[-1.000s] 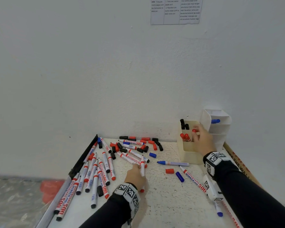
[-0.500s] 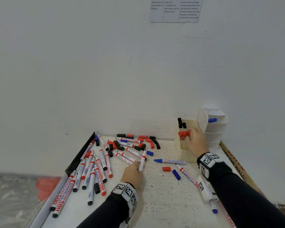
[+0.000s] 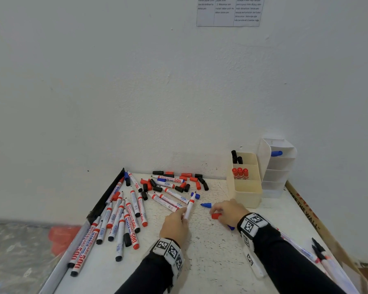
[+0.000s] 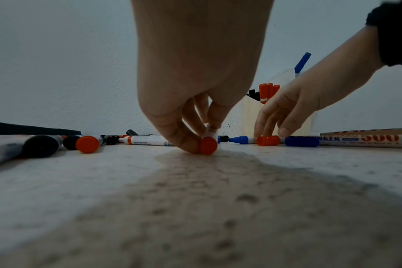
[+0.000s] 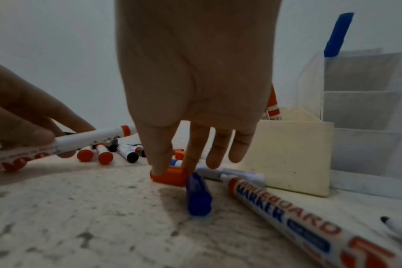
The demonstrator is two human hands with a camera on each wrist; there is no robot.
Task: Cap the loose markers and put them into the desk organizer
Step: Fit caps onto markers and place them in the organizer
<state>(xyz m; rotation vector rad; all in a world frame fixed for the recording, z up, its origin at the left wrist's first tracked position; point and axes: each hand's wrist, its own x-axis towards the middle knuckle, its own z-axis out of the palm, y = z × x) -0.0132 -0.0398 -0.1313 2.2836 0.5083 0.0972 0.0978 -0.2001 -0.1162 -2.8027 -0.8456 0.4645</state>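
Note:
My left hand (image 3: pixel 183 214) pinches an uncapped red-banded white marker (image 3: pixel 190 205) near its rear end, tip pointing away; its red end plug (image 4: pixel 208 145) sits at the table surface. My right hand (image 3: pixel 220 213) is down on the table, fingertips and thumb pinching a loose red cap (image 3: pixel 215 216), which also shows as the red cap (image 5: pixel 170 176) and the red cap (image 4: pixel 267 140). A blue cap (image 5: pixel 199 195) lies right beside it. The cream organizer (image 3: pixel 245 193) holds three red-capped markers (image 3: pixel 240 173) and black ones.
Many uncapped markers (image 3: pixel 123 217) and loose red and black caps (image 3: pixel 185 180) cover the table's left and back. An uncapped blue marker (image 3: pixel 206 205) lies under my right hand. A white tiered organizer (image 3: pixel 277 172) holds one blue marker. More markers (image 3: pixel 319 254) lie at the right edge.
My right hand left the cream organizer and came down onto the red cap on the table. My left hand still holds the red marker and has shifted slightly right.

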